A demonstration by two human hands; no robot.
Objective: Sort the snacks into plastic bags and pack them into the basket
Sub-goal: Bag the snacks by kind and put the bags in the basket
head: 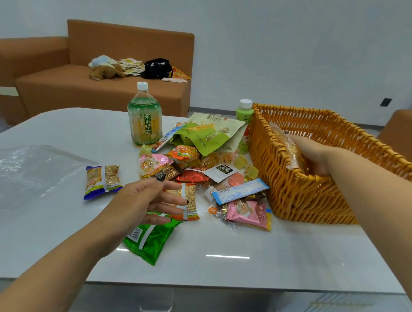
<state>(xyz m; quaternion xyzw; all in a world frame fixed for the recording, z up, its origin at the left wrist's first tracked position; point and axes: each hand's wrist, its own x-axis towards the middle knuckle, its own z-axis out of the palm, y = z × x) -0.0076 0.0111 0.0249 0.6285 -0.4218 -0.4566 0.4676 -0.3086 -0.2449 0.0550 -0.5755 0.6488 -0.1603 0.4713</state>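
Observation:
A woven orange basket (301, 193) stands at the right of the white table (218, 260). My right hand (313, 155) reaches over its near rim and grips a clear bag of orange snacks (288, 146) inside it. A heap of snack packets (199, 170) lies in the table's middle. My left hand (147, 198) hovers over the heap's near edge, fingers relaxed and spread, holding nothing, just above a striped orange packet (191, 200) and a green packet (150, 241). Two small wrapped cakes (102, 181) lie to its left. A clear plastic bag (23, 176) lies flat at the far left.
A big green tea bottle (144, 118) and a small green bottle (244, 112) stand behind the heap. Large green pouches (208, 134) lean between them. An orange sofa (96, 76) with a plush toy and a black bag stands behind the table.

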